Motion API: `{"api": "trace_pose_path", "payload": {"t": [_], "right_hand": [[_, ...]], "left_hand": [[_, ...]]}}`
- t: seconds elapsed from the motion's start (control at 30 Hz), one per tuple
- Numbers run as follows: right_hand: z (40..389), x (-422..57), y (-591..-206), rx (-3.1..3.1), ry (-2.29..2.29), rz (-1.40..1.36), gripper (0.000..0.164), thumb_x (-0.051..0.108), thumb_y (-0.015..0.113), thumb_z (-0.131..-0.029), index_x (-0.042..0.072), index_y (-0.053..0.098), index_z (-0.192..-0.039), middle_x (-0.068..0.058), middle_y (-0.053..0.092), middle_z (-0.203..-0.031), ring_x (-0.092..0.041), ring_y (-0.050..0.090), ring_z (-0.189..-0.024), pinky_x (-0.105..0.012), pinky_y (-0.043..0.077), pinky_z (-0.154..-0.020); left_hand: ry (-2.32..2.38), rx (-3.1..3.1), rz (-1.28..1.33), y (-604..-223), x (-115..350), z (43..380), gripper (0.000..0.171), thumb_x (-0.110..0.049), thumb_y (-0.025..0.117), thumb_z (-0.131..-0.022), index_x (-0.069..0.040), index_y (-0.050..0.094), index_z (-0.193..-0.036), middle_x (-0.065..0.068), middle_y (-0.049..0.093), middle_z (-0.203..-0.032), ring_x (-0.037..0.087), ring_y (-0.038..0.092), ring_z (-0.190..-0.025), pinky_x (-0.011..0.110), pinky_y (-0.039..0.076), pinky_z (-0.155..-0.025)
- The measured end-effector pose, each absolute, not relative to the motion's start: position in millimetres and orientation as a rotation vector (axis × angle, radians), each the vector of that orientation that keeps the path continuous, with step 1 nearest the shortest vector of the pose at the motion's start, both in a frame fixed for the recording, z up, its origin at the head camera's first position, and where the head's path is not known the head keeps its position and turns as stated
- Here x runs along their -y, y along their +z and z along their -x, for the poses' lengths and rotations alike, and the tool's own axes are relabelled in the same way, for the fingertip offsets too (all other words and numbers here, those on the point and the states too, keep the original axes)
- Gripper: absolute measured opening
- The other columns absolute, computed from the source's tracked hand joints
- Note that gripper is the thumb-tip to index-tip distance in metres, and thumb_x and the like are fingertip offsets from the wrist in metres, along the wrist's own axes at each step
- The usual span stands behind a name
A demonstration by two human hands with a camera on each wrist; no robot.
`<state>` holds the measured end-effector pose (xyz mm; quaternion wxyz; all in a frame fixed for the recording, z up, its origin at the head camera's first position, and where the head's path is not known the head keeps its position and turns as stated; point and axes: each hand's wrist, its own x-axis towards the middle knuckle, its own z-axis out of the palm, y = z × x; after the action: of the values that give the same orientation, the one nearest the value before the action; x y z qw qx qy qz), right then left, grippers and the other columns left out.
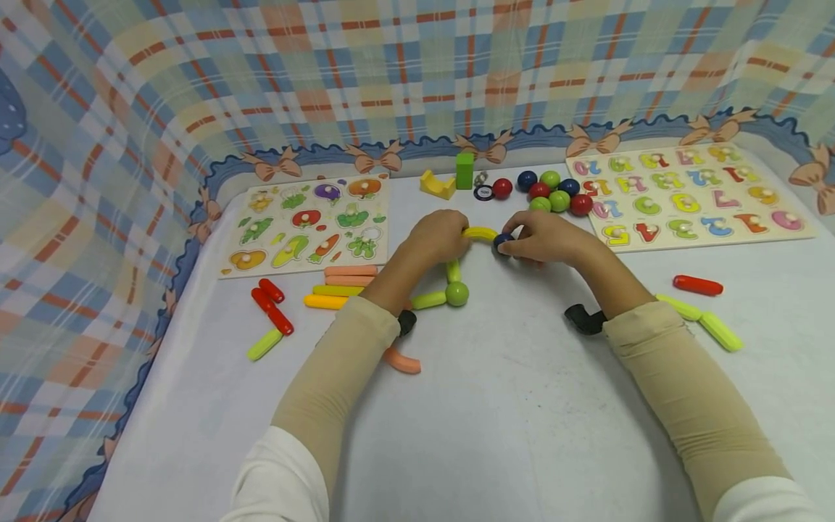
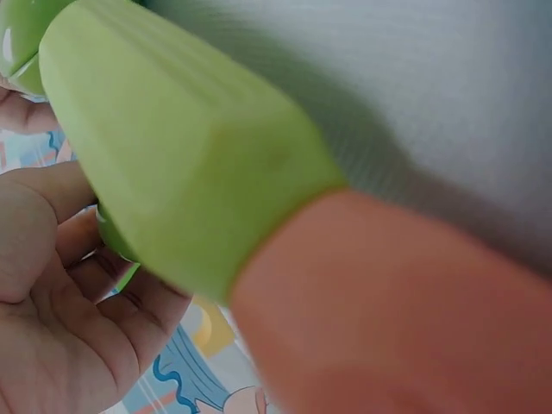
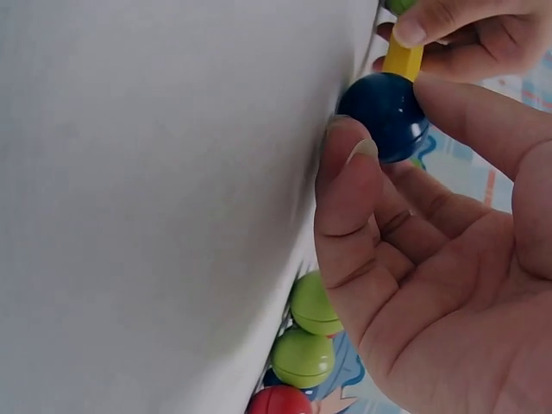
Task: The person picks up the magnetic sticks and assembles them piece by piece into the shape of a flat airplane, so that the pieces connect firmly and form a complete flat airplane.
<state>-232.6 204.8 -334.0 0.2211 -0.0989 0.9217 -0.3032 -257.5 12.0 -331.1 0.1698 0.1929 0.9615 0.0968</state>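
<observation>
Over a white table point(image 1: 457, 420), left hand point(image 1: 438, 235) and right hand point(image 1: 544, 235) sit close together.
Left pinches a curved yellow plastic-looking stick point(image 1: 481, 233); right, a glossy dark-blue ball point(image 3: 384, 115) at its end, the joint poorly seen. Both seem light and stiff; hold mid-stick, and the slippery-looking ball around its middle.

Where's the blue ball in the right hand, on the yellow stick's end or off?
On the end: the right wrist view shows the blue ball meeting the yellow stick, no gap. Whether it's fixed, I cannot tell.

yellow stick point(image 3: 403, 61) and blue ball point(image 3: 380, 110) are partly hidden
</observation>
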Motion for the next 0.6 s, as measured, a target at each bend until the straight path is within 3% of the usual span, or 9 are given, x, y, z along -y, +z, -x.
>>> {"api": "trace_pose_path", "payload": {"t": [0.6], "right_hand": [[238.7,-206.5,-340.4,-2.550,-0.935,0.251,0.040,0.034,0.060,-0.086,0.010,0.052,-0.117,-0.012,0.060,-0.084,-0.025,0.055,-0.068,-0.036,0.046,-0.062]], "left_hand": [[0.285,-2.716,-0.562,-331.3,-11.5,257.8,0.035,-0.032,0.060,-0.086,-0.012,0.056,-0.115,-0.003,0.055,-0.099,0.014,0.048,-0.085,0.028,0.039,-0.083]]}}
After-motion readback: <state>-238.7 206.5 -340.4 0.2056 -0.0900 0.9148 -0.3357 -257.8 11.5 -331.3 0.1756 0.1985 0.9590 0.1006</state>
